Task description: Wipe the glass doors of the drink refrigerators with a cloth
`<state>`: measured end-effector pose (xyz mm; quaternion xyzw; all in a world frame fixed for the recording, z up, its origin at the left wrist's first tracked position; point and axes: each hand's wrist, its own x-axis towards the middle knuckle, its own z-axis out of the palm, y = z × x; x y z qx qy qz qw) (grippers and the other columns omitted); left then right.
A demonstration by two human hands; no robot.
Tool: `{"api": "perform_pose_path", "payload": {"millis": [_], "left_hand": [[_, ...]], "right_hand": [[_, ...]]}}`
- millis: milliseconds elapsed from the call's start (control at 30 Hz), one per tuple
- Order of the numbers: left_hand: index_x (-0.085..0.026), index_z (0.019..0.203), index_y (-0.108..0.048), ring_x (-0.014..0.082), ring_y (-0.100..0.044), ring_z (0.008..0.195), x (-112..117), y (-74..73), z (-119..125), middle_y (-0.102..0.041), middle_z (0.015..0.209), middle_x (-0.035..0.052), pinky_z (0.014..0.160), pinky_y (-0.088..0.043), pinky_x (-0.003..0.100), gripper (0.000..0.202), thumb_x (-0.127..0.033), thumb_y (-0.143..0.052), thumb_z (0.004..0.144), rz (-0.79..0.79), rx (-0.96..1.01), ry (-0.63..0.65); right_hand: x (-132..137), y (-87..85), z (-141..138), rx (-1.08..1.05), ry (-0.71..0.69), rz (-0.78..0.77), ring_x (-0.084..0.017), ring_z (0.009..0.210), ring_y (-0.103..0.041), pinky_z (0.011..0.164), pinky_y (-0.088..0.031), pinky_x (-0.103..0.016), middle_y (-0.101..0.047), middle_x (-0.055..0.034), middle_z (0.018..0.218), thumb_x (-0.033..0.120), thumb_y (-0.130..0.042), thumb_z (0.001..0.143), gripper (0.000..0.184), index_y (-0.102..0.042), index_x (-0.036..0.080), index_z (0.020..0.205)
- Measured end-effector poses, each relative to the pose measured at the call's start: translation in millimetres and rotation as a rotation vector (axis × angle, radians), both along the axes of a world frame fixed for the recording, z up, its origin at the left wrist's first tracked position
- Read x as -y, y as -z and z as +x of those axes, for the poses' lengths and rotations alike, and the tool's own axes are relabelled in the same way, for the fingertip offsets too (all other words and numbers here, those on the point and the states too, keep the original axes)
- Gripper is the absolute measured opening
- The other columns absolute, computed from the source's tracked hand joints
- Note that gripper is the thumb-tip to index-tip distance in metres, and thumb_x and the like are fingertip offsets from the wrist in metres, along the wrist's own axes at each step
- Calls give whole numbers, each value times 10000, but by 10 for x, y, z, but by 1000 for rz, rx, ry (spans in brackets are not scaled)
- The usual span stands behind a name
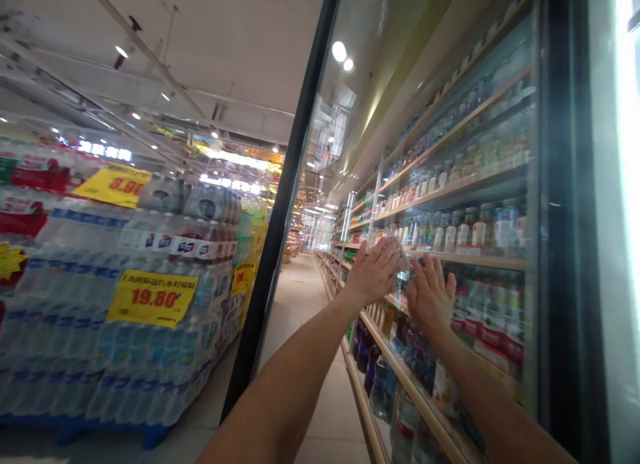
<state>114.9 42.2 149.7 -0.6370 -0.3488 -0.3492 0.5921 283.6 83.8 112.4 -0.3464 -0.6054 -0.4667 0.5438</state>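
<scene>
A tall glass door (400, 71) with a dark frame (280, 231) stands in front of me. Both of my hands reach up to its pane. My left hand (376, 272) lies with its fingers stretched out against or just before the glass. A pale patch shows by its fingertips; whether that is a reflection or a thin cloth I cannot make out. To its right, my right hand (431, 296) has its fingers spread, palm toward the pane. No object shows in it. Rows of bottles (473, 232) on shelves appear in the glass behind the hands.
Shrink-wrapped bottle packs (145, 344) are stacked at the left on a blue pallet (153, 437). Yellow price signs (153, 297) hang on them. A pale aisle floor (297, 284) runs into the distance. A bright lit strip (623, 184) stands at the far right.
</scene>
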Motion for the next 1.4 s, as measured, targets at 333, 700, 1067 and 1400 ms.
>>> {"api": "perform_pose_path", "payload": {"millis": [333,700,1067,1400], "left_hand": [[-159,1295,-442,281,-253,1351,160,339,-468,-346,1434,107,1070,-232,548,468,-343,-358,873,34,298,-83],[-139,1319,-419,300,-243,1352,314,568,-915,-332,1429,157,1068,-209,570,489,-309,-365,864,46,691,-139],[-173,1242,-496,227,-263,1352,262,1177,-779,-454,1367,100,1126,-85,479,415,-313,-432,857,38,218,-64],[-188,1232,-510,239,-132,1389,248,1512,-600,-347,1443,43,1131,-64,473,403,-338,-444,863,1,22,-61]], "right_hand": [[-16,19,-48,-47,-27,-3,-272,1342,-280,1055,-195,-544,-364,-122,1430,256,-371,863,526,-329,215,1385],[103,364,18,-8,-22,-32,-271,1348,-269,1063,-202,-530,-361,-133,1431,273,-396,878,515,-333,209,1385],[60,614,33,-12,-29,-6,-275,1329,-308,1061,-191,-534,-388,-126,1415,272,-410,873,546,-295,230,1405],[196,1028,-322,79,-182,-19,-250,1332,-311,1078,-191,-516,-432,-118,1386,245,-418,877,544,-282,243,1404]]}}
